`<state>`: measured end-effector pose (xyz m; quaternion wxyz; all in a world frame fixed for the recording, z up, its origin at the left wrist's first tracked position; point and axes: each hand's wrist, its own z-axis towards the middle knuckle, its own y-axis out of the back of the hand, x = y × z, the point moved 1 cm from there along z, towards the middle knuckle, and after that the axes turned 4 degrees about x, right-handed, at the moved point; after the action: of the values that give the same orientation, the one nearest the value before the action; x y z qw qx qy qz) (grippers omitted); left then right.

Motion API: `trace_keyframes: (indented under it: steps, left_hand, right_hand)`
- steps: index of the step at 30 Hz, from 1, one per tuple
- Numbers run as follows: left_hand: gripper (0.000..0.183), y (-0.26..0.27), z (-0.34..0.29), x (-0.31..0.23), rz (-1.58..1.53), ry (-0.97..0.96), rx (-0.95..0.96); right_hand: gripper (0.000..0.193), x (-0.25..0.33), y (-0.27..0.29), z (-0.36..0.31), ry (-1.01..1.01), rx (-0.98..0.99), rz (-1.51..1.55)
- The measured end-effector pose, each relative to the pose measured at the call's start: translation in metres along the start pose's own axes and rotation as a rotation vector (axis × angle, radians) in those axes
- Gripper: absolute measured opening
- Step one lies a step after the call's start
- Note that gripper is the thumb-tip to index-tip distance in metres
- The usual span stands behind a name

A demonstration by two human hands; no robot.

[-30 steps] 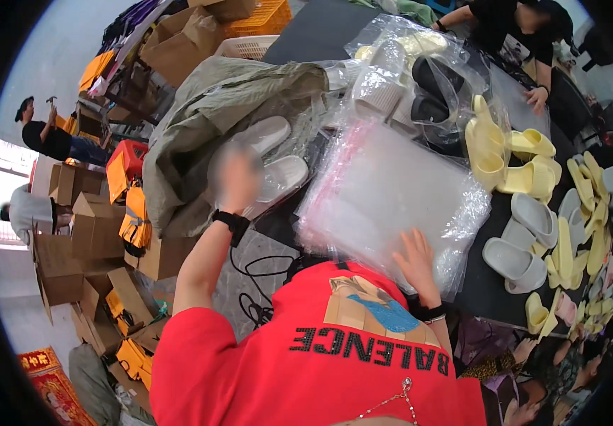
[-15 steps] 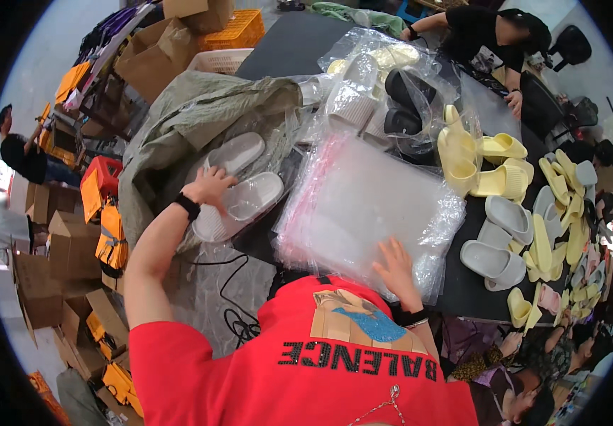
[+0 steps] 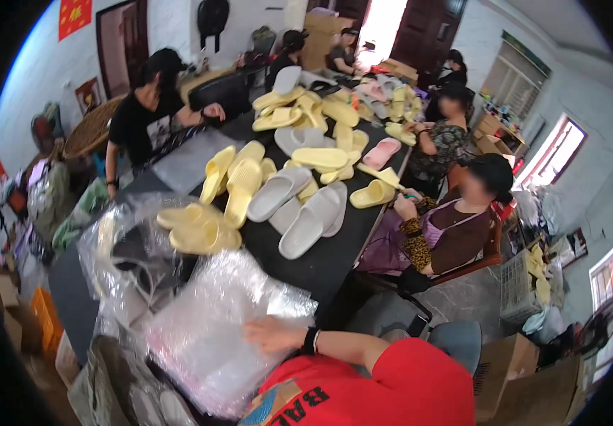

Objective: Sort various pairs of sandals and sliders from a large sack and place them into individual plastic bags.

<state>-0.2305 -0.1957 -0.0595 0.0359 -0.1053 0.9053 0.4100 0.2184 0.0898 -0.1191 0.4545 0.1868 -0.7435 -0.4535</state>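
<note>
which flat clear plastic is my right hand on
The near, pink-edged bag stack, under your right hand; the other plastic lies farther back, by the person in black at left.

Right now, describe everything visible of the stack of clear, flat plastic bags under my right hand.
The stack of clear, flat plastic bags lies at the near end of the black tabletop. Its thin-looking film shines, crinkled toward the far edge and pinkish toward the lower left. Your right hand rests on it; the bag count is unclear.
</note>
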Motion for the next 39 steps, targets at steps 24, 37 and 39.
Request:
trace_keyframes:
  steps: [24, 37, 39]
  left_hand:
    - [0.022, 0.233, -0.030, -0.087, -0.370, -0.089, -0.592]
    - [0.028, 0.340, -0.079, -0.055, 0.085, 0.332, -1.373]
    - [0.032, 0.341, -0.070, -0.095, -0.508, 0.338, -1.309]
  right_hand:
    - [0.044, -0.001, 0.020, 0.017, 0.004, -0.120, 0.724]
    - [0.054, 0.018, 0.058, 0.001, -0.014, 0.179, 0.620]
    - [0.059, 0.028, 0.071, 0.006, -0.024, 0.170, 0.736]
